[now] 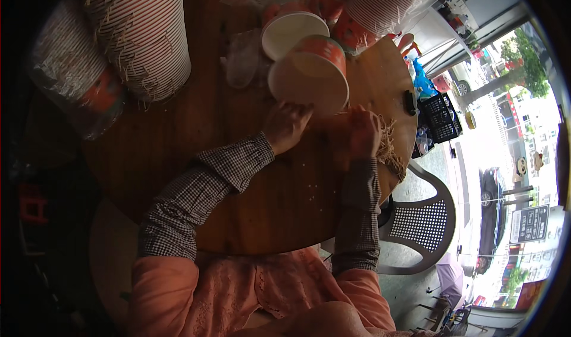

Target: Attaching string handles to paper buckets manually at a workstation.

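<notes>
Around the front tub [306, 78], a round paper one tilted with its mouth toward the person, the counter [273, 188] is crowded. A second tub [294, 35] is directly behind it, partly covered by it, and a clear plastic bag [242, 57] lies just to its left. Well to its left rise a tall stack of striped tubs [146, 34] and a plastic-wrapped stack [74, 63]; another wrapped stack [380, 10] is behind it to the right. Straw-coloured strands [389, 151] lie to its right, on the near side.

Both forearms, in checked sleeves, come from the near side: the left slants inward toward the front tub, the right runs nearly straight up past its right side.

The left hand [288, 125] has its fingers bent in against the tub's near rim; whether they grip it, I cannot tell. The right hand [363, 132], blurred beside the strands, has partly curled fingers; its hold is unclear.
</notes>
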The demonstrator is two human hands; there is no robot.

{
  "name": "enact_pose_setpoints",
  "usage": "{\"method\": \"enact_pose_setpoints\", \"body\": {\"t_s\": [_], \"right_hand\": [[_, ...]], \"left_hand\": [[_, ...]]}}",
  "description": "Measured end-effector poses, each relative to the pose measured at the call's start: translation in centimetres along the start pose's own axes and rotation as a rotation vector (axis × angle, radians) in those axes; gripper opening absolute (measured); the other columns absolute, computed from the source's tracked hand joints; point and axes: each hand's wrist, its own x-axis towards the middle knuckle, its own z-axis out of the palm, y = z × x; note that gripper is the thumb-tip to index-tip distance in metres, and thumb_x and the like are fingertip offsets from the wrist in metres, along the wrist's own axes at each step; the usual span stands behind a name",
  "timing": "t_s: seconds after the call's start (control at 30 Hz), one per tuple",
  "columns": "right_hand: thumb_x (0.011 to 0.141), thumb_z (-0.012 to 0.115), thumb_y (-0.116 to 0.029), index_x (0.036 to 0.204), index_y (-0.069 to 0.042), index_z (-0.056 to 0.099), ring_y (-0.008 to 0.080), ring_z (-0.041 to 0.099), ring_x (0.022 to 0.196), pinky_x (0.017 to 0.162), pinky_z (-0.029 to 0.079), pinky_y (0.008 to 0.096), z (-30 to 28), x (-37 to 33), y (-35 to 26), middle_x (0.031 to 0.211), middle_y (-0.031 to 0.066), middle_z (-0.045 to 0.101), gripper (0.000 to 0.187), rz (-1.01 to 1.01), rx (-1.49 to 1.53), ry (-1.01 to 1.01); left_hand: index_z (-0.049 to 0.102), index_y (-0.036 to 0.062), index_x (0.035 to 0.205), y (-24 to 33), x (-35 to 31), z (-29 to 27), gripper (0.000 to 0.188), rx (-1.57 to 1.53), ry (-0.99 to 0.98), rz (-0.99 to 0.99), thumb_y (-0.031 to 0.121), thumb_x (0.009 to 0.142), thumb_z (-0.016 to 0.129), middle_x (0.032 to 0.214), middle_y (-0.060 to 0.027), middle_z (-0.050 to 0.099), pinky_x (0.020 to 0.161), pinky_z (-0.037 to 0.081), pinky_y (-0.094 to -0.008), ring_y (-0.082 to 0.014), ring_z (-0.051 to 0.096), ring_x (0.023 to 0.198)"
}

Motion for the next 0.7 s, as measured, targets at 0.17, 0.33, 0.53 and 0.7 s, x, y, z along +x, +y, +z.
{"method": "enact_pose_setpoints", "body": {"t_s": [0.17, 0.33, 0.53, 0.7], "right_hand": [[0.095, 0.054, -0.012, 0.099, -0.002, 0.06, 0.0123, 0.058, 0.089, 0.081, 0.048, 0.0273, 7.8, -5.3, 0.0, 0.098, 0.0054, 0.063, 0.011, 0.199, 0.173, -0.265], [0.094, 0.056, -0.009, 0.096, 0.002, 0.06, 0.0161, 0.057, 0.106, 0.093, 0.046, 0.0302, 10.1, -7.7, -1.0, 0.124, 0.013, 0.057, 0.012, 0.231, 0.099, -0.393], [0.091, 0.059, -0.005, 0.097, 0.005, 0.062, 0.0176, 0.057, 0.11, 0.096, 0.045, 0.0289, 10.7, -8.4, -1.7, 0.123, 0.0139, 0.058, 0.013, 0.349, -0.206, -0.476], [0.089, 0.061, -0.008, 0.099, 0.004, 0.063, 0.0082, 0.058, 0.081, 0.069, 0.049, 0.0234, 9.9, -8.2, -1.3, 0.11, 0.0062, 0.062, 0.016, 0.264, -0.255, -0.548]], "left_hand": [[0.058, 0.0022, 0.105, 0.2, -1.7, -2.6, 0.026, 0.11, 0.042, -0.089, 0.015, 0.083, 0.059, 0.094, -0.0105, 0.063, 0.085, 0.046, -0.0405, -0.0264, 0.061, 0.092], [0.059, 0.0026, 0.102, -0.9, -2.9, -5.0, 0.021, -0.14, 0.156, -0.171, 0.009, 0.083, 0.061, 0.09, -0.0141, 0.062, 0.073, 0.051, -0.0416, -0.0304, 0.062, 0.087], [0.058, 0.0013, 0.098, -1.3, -3.8, -6.5, 0.017, -0.307, 0.202, -0.336, 0.004, 0.082, 0.063, 0.09, -0.0148, 0.062, 0.066, 0.053, -0.0353, -0.0285, 0.064, 0.077], [0.058, 0.0, 0.099, -0.4, -3.1, -7.4, 0.019, -0.39, 0.182, -0.252, 0.002, 0.082, 0.063, 0.091, -0.0143, 0.061, 0.068, 0.053, -0.0332, -0.0272, 0.064, 0.078]]}}
